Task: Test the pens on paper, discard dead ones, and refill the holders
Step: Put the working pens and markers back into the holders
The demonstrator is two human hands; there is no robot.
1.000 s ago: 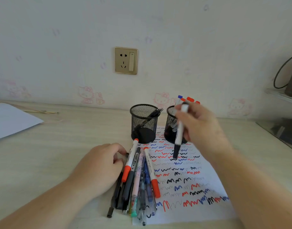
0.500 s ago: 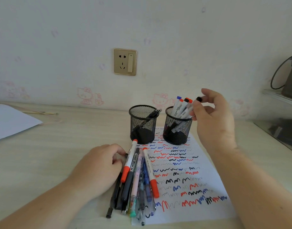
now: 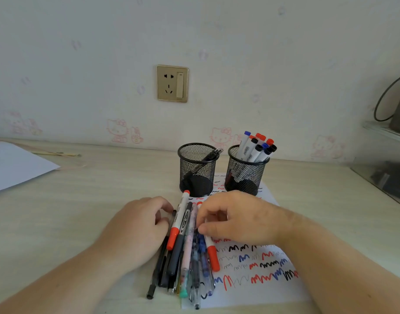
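A bundle of pens and markers [image 3: 185, 257] lies on the desk at the left edge of a scribbled test paper [image 3: 262, 288]. My left hand [image 3: 137, 230] rests against the bundle's left side, fingers loosely curled. My right hand [image 3: 242, 218] reaches over the bundle, its thumb and fingertips pinching a white marker with a red cap [image 3: 213, 257]. Behind stand two black mesh holders. The left holder [image 3: 197, 175] has a single black pen [image 3: 213, 154] leaning in it. The right holder [image 3: 245, 175] stands on the paper's far end and contains several whiteboard markers [image 3: 251, 150].
A white sheet [image 3: 15, 168] lies at the far left with a thin stick [image 3: 56, 153] behind it. A wall socket [image 3: 172, 83] is above the holders. A glass shelf [image 3: 384, 177] and a dark cable loop sit at the right edge.
My right hand dropped the black-capped marker into the right holder, then came down onto the bundle and took hold of the red-capped marker. The left hand stayed put.
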